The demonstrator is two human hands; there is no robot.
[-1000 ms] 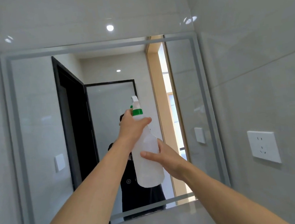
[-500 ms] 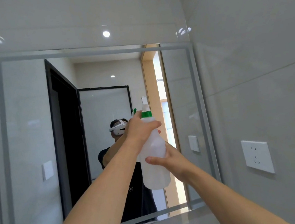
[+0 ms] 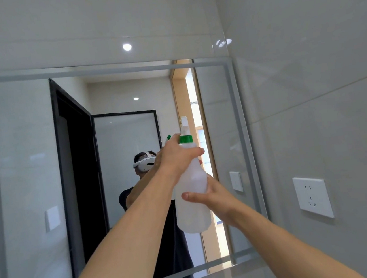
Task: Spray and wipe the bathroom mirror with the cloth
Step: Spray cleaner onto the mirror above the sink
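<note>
White spray bottle (image 3: 193, 197) clasped: left hand (image 3: 175, 157) neck, right hand (image 3: 215, 198) body.

left hand (image 3: 175, 158) grips spray bottle (image 3: 192, 197) neck | right hand (image 3: 213, 198) supports body | mirror (image 3: 30, 157)

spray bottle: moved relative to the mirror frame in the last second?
Yes. The spray bottle now sits nearer the right edge and top of the mirror frame than a second ago: up and rightward, though the head camera shifted too.

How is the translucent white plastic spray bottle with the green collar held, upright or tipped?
Upright: the translucent white plastic spray bottle has its nozzle on top, left hand at the neck, right hand steadying the body.
</note>
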